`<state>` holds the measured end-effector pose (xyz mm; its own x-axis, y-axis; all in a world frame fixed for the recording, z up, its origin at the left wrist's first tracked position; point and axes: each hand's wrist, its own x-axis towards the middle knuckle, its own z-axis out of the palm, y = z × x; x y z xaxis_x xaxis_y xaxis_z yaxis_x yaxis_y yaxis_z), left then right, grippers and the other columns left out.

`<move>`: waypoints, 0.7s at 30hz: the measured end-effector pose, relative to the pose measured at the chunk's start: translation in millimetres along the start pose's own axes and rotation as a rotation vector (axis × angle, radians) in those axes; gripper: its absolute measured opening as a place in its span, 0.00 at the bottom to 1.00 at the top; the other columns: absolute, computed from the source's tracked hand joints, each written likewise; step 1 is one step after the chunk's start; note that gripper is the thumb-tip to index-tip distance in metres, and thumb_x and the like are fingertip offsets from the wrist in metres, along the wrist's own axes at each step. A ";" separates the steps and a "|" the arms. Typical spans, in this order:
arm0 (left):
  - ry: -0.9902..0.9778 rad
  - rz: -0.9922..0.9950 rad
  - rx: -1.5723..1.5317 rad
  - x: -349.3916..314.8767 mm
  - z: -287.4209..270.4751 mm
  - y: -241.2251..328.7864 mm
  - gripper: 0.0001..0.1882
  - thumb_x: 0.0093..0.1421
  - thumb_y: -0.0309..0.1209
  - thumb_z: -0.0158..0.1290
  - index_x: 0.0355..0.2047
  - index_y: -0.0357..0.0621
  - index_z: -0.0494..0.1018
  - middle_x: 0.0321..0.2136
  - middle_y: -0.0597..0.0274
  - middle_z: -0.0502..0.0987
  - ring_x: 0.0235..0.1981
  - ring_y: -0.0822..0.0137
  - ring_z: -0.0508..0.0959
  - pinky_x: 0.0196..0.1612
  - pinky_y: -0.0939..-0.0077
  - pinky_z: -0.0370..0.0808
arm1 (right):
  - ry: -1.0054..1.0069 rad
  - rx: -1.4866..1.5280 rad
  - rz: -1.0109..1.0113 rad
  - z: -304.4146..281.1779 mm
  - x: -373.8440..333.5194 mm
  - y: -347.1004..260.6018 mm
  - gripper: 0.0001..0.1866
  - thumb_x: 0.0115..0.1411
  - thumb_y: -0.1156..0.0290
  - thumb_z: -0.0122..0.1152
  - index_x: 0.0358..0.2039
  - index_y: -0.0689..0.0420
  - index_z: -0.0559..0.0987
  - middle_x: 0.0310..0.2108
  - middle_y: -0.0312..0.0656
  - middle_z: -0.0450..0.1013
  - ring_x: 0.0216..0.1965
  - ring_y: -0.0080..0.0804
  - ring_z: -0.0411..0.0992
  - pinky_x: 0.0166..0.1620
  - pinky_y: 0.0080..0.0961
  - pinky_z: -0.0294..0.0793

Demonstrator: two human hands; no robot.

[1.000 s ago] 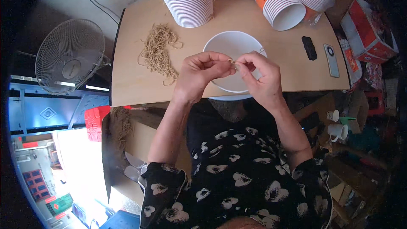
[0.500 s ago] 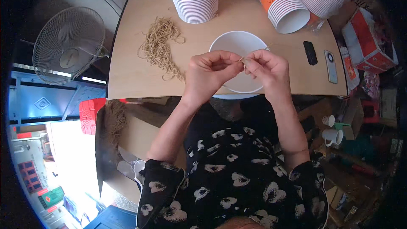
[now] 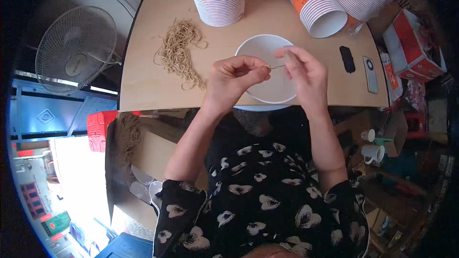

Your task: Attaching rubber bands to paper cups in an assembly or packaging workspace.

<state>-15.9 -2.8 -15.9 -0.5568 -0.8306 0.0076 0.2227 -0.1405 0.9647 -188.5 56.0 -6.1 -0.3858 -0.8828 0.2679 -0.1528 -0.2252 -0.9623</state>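
Observation:
Above a white bucket (image 3: 264, 88) at the table's front edge, my left hand (image 3: 236, 79) is closed, thumb and forefinger pinching a short, thin tan string (image 3: 277, 67). The string sticks out to the right, toward my right hand (image 3: 307, 76). The fingers of that hand are loosely curled and apart, a little blurred, and I see nothing held in them. Left of the bucket lies a tangled heap of tan strings or cords (image 3: 180, 52).
A tall stack of white-and-orange paper buckets (image 3: 217, 2) stands at the back. More stacked buckets (image 3: 318, 7) lie on their sides at back right. A black object (image 3: 347, 59) and a phone (image 3: 370, 74) rest at right. A fan (image 3: 76, 50) stands left of the table (image 3: 143, 83).
My hands, pinched together before, have drawn apart. The right fingers have loosened and lifted, and a length of string now shows from the left pinch.

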 end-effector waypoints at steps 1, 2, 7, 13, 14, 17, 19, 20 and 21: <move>-0.009 -0.014 0.007 0.0 -0.9 1.4 0.06 0.58 0.21 0.60 0.36 0.34 0.79 0.31 0.60 0.82 0.33 0.74 0.81 0.41 0.81 0.79 | -0.098 -0.008 0.024 -1.9 3.7 0.4 0.08 0.64 0.73 0.58 0.38 0.65 0.80 0.28 0.35 0.77 0.26 0.16 0.71 0.30 0.15 0.70; -0.018 -0.017 0.008 0.2 -1.5 1.4 0.06 0.58 0.21 0.60 0.36 0.34 0.79 0.31 0.60 0.82 0.33 0.74 0.81 0.41 0.81 0.79 | -0.195 -0.017 0.049 -3.6 6.7 1.3 0.08 0.64 0.74 0.57 0.38 0.65 0.80 0.29 0.35 0.78 0.27 0.16 0.72 0.30 0.15 0.71; -0.033 0.015 -0.011 1.8 -4.1 -3.7 0.07 0.58 0.19 0.59 0.38 0.33 0.77 0.32 0.60 0.82 0.34 0.73 0.81 0.42 0.80 0.79 | -0.335 -0.002 0.156 -5.7 12.8 3.3 0.07 0.63 0.75 0.58 0.38 0.65 0.80 0.29 0.35 0.78 0.28 0.15 0.73 0.30 0.15 0.70; -0.069 0.009 -0.008 3.2 -4.3 -3.3 0.05 0.57 0.18 0.59 0.34 0.34 0.76 0.31 0.60 0.81 0.33 0.73 0.81 0.41 0.80 0.79 | -0.517 0.016 0.242 -16.6 19.6 3.2 0.07 0.61 0.77 0.60 0.40 0.64 0.80 0.29 0.34 0.77 0.30 0.15 0.73 0.31 0.13 0.70; -0.070 0.007 -0.008 3.2 -3.8 -2.3 0.05 0.57 0.18 0.59 0.34 0.34 0.76 0.31 0.60 0.81 0.33 0.73 0.81 0.41 0.80 0.79 | -0.551 0.033 0.228 -17.7 20.3 4.9 0.07 0.61 0.77 0.60 0.40 0.63 0.80 0.30 0.34 0.77 0.30 0.15 0.73 0.31 0.13 0.70; -0.060 -0.007 0.015 2.8 -2.8 -2.1 0.05 0.56 0.18 0.60 0.33 0.34 0.76 0.31 0.59 0.81 0.32 0.73 0.81 0.41 0.80 0.79 | -0.577 0.013 0.267 -19.9 22.6 2.1 0.06 0.62 0.77 0.59 0.39 0.63 0.79 0.29 0.33 0.76 0.30 0.15 0.73 0.32 0.14 0.71; -0.049 0.040 0.081 2.0 -3.8 -6.2 0.04 0.57 0.18 0.60 0.33 0.35 0.77 0.30 0.59 0.82 0.33 0.71 0.82 0.40 0.77 0.79 | -0.606 0.025 0.253 -20.6 23.3 5.1 0.05 0.62 0.77 0.59 0.37 0.63 0.78 0.29 0.33 0.75 0.30 0.15 0.72 0.32 0.13 0.71; -0.051 0.038 0.081 1.8 -3.1 -5.5 0.04 0.57 0.18 0.60 0.33 0.35 0.77 0.30 0.59 0.82 0.33 0.71 0.82 0.40 0.77 0.79 | -0.634 0.034 0.240 -21.4 23.4 6.4 0.04 0.62 0.76 0.59 0.36 0.62 0.77 0.28 0.32 0.74 0.30 0.15 0.72 0.32 0.13 0.70; -0.053 0.043 0.119 1.4 -2.2 -3.7 0.04 0.57 0.18 0.60 0.33 0.35 0.77 0.30 0.59 0.82 0.33 0.71 0.82 0.41 0.77 0.80 | -0.632 0.035 0.241 -22.0 23.0 6.7 0.04 0.62 0.76 0.59 0.36 0.62 0.77 0.28 0.32 0.74 0.30 0.15 0.72 0.32 0.13 0.70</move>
<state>-15.8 -4.6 -20.0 -0.5910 -0.8044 0.0601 0.1521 -0.0380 0.9876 -218.4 43.2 -5.3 0.2023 -0.9790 -0.0236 -0.0958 0.0042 -0.9954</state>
